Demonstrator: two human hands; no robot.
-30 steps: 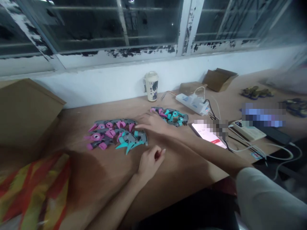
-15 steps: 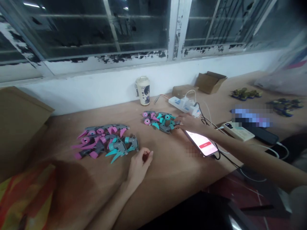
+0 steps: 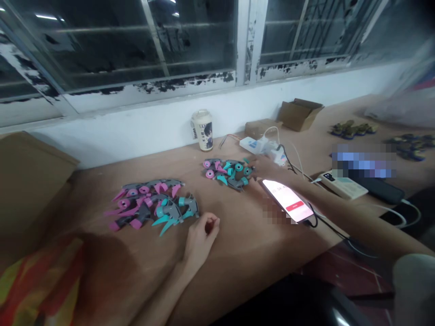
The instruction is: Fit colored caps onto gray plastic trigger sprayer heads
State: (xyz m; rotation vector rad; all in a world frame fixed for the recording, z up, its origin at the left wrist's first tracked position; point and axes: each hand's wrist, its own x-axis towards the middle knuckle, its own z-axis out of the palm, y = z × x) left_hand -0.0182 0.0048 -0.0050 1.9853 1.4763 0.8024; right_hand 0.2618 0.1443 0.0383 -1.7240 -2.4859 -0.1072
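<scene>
My left hand (image 3: pixel 203 233) rests on the table with its fingers curled toward the thumb and nothing visible in them. Beside it lies a pile of trigger spray heads, with pink and grey ones (image 3: pixel 141 201) at the left and teal and grey ones (image 3: pixel 175 210) nearest the hand. My right hand (image 3: pixel 263 168) reaches over a lit phone (image 3: pixel 288 201) to a second pile of spray heads (image 3: pixel 222 170). Its fingers are closed at that pile's right end, on a teal and grey spray head (image 3: pixel 246 160) that they partly hide. The fingers are slightly blurred.
Behind the far pile stand a lidded cup (image 3: pixel 204 130) and a white power strip (image 3: pixel 253 145) with cables. Cardboard boxes (image 3: pixel 299 114) are at the back. To the right lie a power bank (image 3: pixel 345 184) and dark-gold parts (image 3: pixel 353 129). A large carton (image 3: pixel 34 167) stands at left.
A teal tip now shows above my right fingers at the far pile, where grey showed before. My left hand stays in place. The view has shifted slightly.
</scene>
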